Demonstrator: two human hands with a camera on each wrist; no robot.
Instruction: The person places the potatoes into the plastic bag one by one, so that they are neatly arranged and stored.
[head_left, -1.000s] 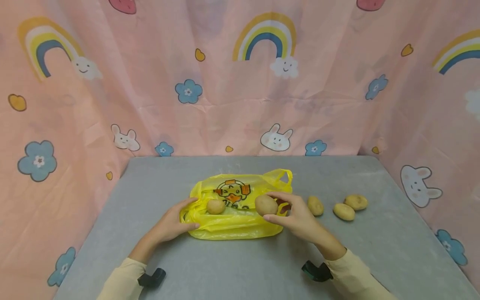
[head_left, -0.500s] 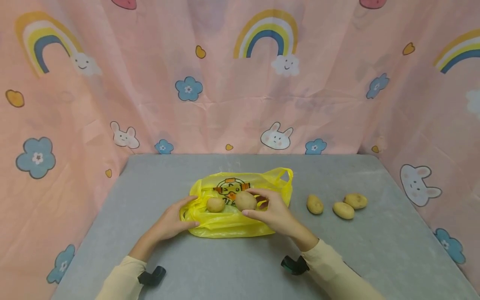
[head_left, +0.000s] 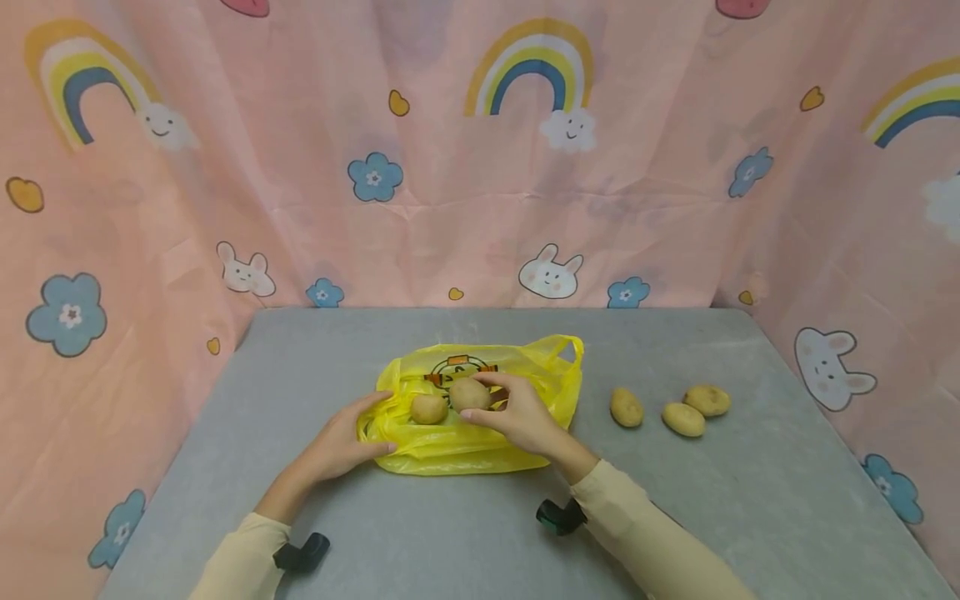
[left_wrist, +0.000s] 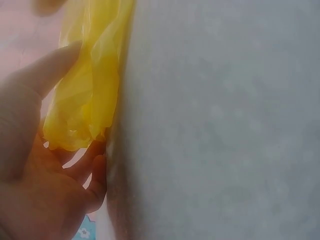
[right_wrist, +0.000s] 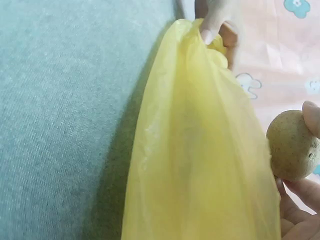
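Roughly 2 of 5 done, judging by layout. Right hand point(head_left: 525, 417) pinching a potato point(head_left: 470, 393) between thumb and curled fingers, right over the yellow bag point(head_left: 480, 442) at table centre, touching or just beside a 2nd potato point(head_left: 429, 408) already at the bag, at 9 o'clock of it. Can't tell whether either is inside the plastic or only lying on top. Left hand point(head_left: 341, 446) at bag's 9 o'clock end, fingers and thumb clamped on the bunched plastic; wrist view confirms film gripped between thumb and fingers point(left_wrist: 95, 172). Left to do, likely: drop the held one, then fetch the loose potatoes point(head_left: 682, 419) at 3 o'clock, well apart from bag.

Count: potatoes 5 (1 in hand, 1 at bag, 3 loose on grey table point(head_left: 787, 500)); bags 1; hands 2; wrist cams 2, black. Pink printed curtain point(head_left: 675, 208) at 12, 9, 3 o'clock.
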